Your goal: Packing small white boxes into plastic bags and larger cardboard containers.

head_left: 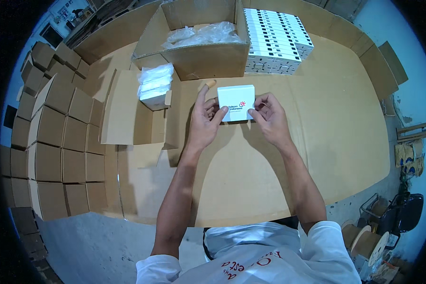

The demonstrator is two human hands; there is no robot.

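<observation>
Holding small white box [236, 102] over cardboard-covered table [336, 123], just in front of large open carton [194, 45]. Left hand [204, 122] and right hand [269, 117] pinching opposite box edges. Probably closing or checking the box; next needing steady grip before setting down.

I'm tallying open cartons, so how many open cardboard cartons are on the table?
2: the large open carton holding plastic bags at the back, and the smaller open carton left of the left hand. Others may be out of view.
</observation>
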